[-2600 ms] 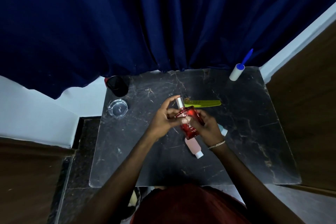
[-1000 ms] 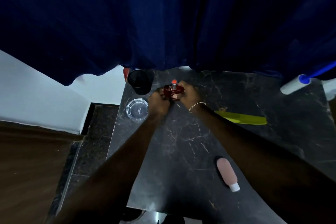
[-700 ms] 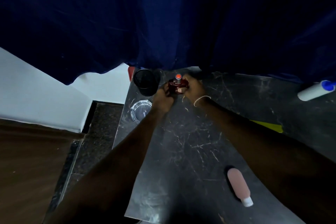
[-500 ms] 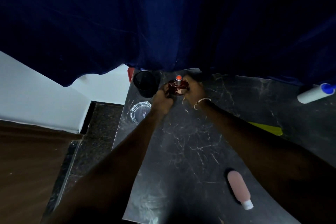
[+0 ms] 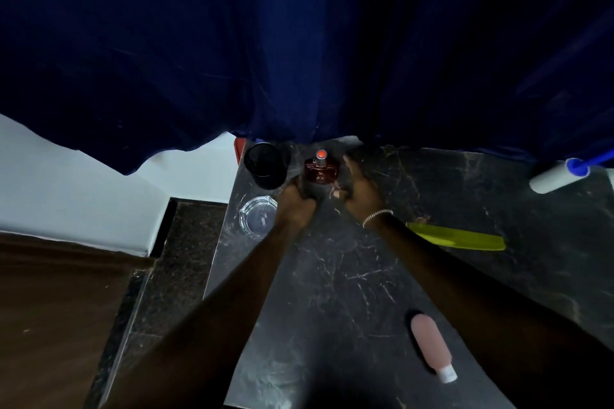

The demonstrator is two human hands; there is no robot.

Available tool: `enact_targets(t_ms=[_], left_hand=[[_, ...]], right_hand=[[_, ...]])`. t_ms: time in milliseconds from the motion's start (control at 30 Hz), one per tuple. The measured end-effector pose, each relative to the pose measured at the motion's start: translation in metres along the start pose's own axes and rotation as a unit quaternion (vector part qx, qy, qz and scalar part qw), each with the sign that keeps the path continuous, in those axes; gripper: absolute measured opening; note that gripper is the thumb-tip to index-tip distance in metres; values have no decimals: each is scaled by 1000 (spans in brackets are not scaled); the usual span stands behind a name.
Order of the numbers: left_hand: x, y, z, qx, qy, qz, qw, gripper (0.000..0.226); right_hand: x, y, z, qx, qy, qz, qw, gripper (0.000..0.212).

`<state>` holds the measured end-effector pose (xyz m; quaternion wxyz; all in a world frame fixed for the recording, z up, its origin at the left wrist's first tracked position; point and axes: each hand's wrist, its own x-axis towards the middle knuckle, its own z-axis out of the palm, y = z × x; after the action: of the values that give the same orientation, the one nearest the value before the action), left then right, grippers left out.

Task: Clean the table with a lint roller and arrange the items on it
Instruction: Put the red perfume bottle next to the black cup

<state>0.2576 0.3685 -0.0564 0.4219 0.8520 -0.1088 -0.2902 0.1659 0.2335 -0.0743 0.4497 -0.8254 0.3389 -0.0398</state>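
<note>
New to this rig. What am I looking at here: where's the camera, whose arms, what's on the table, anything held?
There is no machine here. A person wears one wide-angle camera on the head, looking forward and down, so the two arms reaching in from the bottom are their own.

The surface is a dark marble table set against a blue curtain. At the far edge a red perfume bottle stands upright beside a black cup. The left hand and right hand sit on either side of the bottle, fingers loose; neither seems to grip it, though the left fingertips are hard to make out in the dim light.

Also on the table: a clear glass ashtray, a yellow-green comb, a pink bottle with a white cap lying on its side, and the lint roller at the far right.
</note>
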Motion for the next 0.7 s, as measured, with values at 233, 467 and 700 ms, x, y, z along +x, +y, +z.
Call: enact_targets(t_ms=[233, 467, 700], left_hand=[[-69, -24, 21, 39, -31, 36, 998, 48], [-165, -50, 88, -58, -125, -73, 988, 49], [-228, -55, 145, -6, -165, -141, 976, 20]], right_hand=[[-100, 35, -28, 0, 24, -32, 999, 85], [-222, 80, -74, -41, 55, -6, 998, 57], [-277, 126, -93, -179, -30, 124, 976, 12]])
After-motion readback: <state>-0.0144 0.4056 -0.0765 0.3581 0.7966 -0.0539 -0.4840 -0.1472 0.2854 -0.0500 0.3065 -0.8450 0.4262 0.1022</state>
